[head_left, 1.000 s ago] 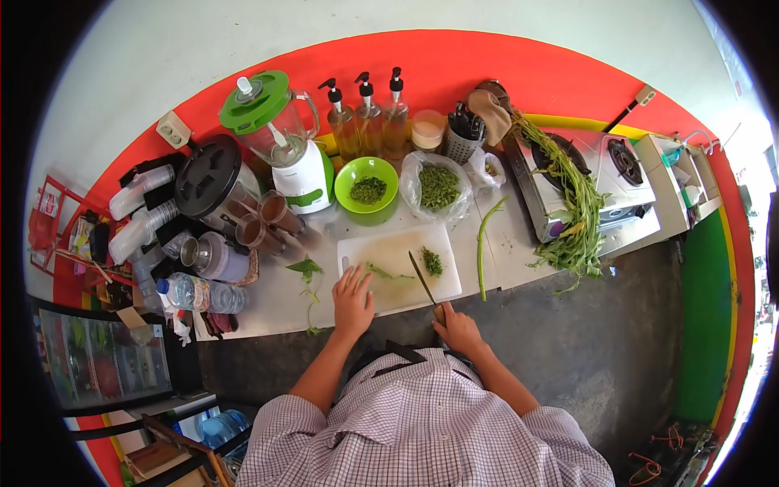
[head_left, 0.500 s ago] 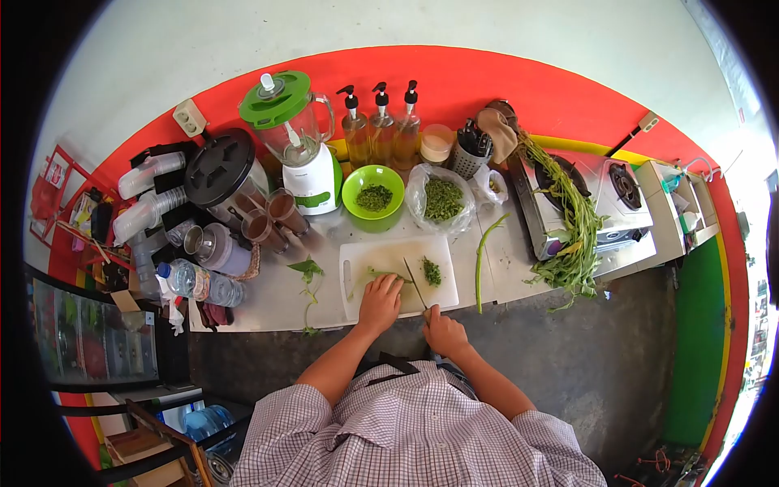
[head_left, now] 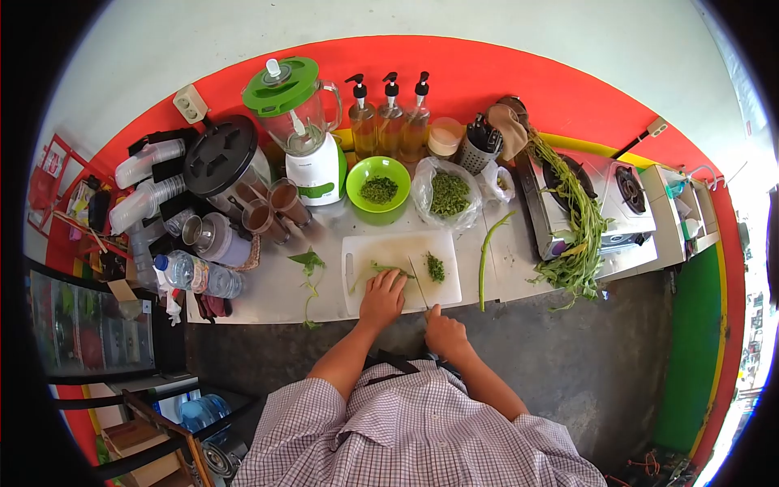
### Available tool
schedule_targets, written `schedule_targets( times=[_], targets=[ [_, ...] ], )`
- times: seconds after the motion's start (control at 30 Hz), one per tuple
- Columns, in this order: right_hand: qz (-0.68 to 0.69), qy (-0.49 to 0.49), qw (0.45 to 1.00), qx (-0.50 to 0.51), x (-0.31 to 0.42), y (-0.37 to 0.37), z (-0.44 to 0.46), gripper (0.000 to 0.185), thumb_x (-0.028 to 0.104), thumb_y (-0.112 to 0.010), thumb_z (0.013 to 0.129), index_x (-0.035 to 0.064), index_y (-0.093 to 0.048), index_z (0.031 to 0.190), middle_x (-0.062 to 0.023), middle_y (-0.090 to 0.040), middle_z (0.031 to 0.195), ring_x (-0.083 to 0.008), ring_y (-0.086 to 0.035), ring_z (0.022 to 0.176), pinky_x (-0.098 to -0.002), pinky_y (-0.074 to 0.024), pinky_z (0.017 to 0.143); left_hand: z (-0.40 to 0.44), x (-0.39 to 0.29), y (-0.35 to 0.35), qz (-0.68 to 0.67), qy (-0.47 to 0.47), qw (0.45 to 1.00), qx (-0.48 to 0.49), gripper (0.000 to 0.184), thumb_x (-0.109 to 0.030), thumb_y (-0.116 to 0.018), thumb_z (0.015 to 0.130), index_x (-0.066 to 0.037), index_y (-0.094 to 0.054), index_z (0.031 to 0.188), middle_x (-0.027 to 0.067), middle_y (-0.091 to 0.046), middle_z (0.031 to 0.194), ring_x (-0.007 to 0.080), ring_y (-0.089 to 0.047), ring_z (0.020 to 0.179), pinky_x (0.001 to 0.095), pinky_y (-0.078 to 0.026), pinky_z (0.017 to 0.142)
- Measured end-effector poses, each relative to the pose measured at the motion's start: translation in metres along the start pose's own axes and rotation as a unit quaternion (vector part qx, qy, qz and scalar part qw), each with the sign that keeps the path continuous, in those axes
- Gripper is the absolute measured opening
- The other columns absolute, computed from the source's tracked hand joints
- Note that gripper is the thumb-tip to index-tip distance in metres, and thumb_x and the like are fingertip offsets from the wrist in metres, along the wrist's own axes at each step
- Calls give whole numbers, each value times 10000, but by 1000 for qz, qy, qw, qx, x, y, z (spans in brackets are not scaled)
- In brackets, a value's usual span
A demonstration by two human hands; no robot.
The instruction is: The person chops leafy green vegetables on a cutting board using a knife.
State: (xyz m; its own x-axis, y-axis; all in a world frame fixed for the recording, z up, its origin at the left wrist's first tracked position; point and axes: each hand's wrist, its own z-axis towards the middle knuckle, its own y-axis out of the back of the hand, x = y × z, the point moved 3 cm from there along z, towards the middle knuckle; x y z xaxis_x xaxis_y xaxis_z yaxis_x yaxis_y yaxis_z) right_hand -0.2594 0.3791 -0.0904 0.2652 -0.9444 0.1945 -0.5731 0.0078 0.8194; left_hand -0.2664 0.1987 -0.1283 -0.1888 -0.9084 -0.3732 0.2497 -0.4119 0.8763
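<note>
Below centre, my left hand [head_left: 382, 301] rests on greens [head_left: 380, 266] on the board [head_left: 372, 245], my right hand [head_left: 445, 334] grips the knife [head_left: 417, 278]; chopped herbs [head_left: 436, 269] lie right of it, a blender [head_left: 313, 172] upper left.

A kitchen is shown, seemingly that of a small food or drinks stall. A long, metallic-looking counter [head_left: 268, 299] is set against a wall [head_left: 471, 66] painted red with a yellow stripe. A jug blender [head_left: 312, 173], pump bottles [head_left: 390, 130] and a two-burner gas stove [head_left: 608, 172] are lined up there, and chopped greens [head_left: 435, 268] are gathered on a white cutting board [head_left: 377, 245]. Commercial use is suggested by stacked clear plastic cups [head_left: 146, 204] at one end.
</note>
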Motion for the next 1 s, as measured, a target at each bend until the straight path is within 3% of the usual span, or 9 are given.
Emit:
schedule_targets(
  times=[0.17,0.27,0.87,1.0],
  targets=[
    [5,-11,1000,-11,0,-20,17,619,207,-605,899,-82,-346,1381,-266,-727,997,-433,-729,921,-516,-581,826,0,-1,0,2,2,1000,-3,373,-196,-602,909,-105,-657,1266,91,-576,1362,289,-508,1286,480,-402,1054],
    [12,-6,1000,25,3,9,18,636,196,-609,896,-91,-319,1384,-271,-726,1004,-441,-724,936,-511,-577,850,0,0,1,-5,3,1000,-4,375,-199,-605,902,-115,-664,1262,89,-579,1360,286,-514,1279,481,-403,1052],
    [22,-20,1000,5,12,-9,15,480,159,-583,887,-62,-383,1263,-271,-726,988,-428,-727,946,-504,-581,821,-1,2,-3,-4,11,1000,-12,367,-209,-607,899,-116,-676,1246,82,-604,1343,277,-529,1266,478,-406,1047],
    [-14,-12,1000,17,14,13,14,520,185,-557,932,-76,-378,1344,-245,-735,1025,-391,-740,941,-487,-588,818,-2,2,-1,-11,9,1000,-12,369,-208,-611,896,-122,-677,1249,81,-600,1352,274,-525,1270,479,-402,1050]
  ],
)
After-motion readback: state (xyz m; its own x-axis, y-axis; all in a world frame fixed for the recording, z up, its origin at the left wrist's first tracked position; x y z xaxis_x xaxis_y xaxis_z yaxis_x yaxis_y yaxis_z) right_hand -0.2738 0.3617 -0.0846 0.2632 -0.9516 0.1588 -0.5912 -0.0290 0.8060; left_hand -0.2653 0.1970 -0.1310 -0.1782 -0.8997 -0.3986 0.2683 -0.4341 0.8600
